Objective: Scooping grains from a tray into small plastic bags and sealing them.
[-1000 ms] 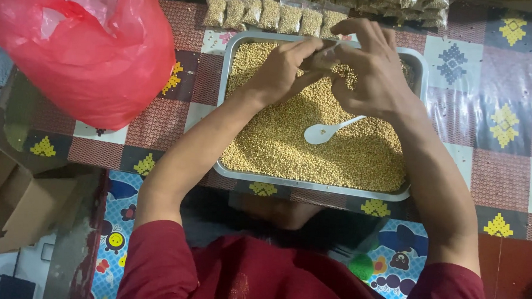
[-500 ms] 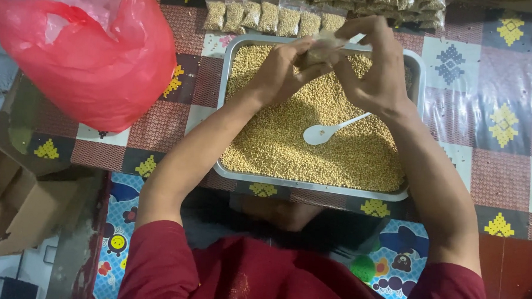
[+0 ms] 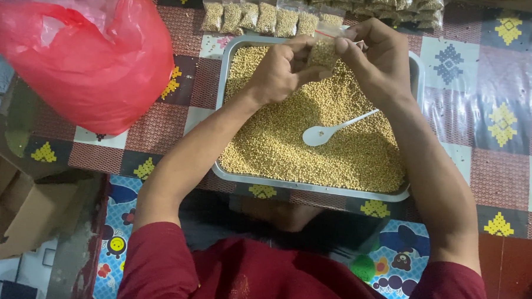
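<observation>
- My left hand (image 3: pixel 280 70) and right hand (image 3: pixel 381 59) meet in the upper middle of the frame, above the far end of the metal tray (image 3: pixel 312 186).
- Both have hold of one small clear packet (image 3: pixel 324 48) filled with yellowish grains. The left grip pinches its lower left side with thumb and fingers closed on it; the right grip closes on its upper right edge, by the red strip along the top.
- The packet hangs just above the loose grains (image 3: pixel 290 138) that fill the tray nearly from wall to wall.
- A white plastic spoon (image 3: pixel 331 129) lies on the grains in the middle of the tray, bowl to the lower left, handle pointing to the upper right, free of both hands.
- A row of filled packets (image 3: pixel 264 18) lies along the top of the frame, just beyond the tray.
- A big red plastic bag (image 3: pixel 80 54) sits in the upper left, well apart from the tray.
- Everything rests on a patterned cloth (image 3: pixel 497 116) of red, white and dark squares.
- A brown cardboard box (image 3: pixel 16 211) shows at the lower left edge.
</observation>
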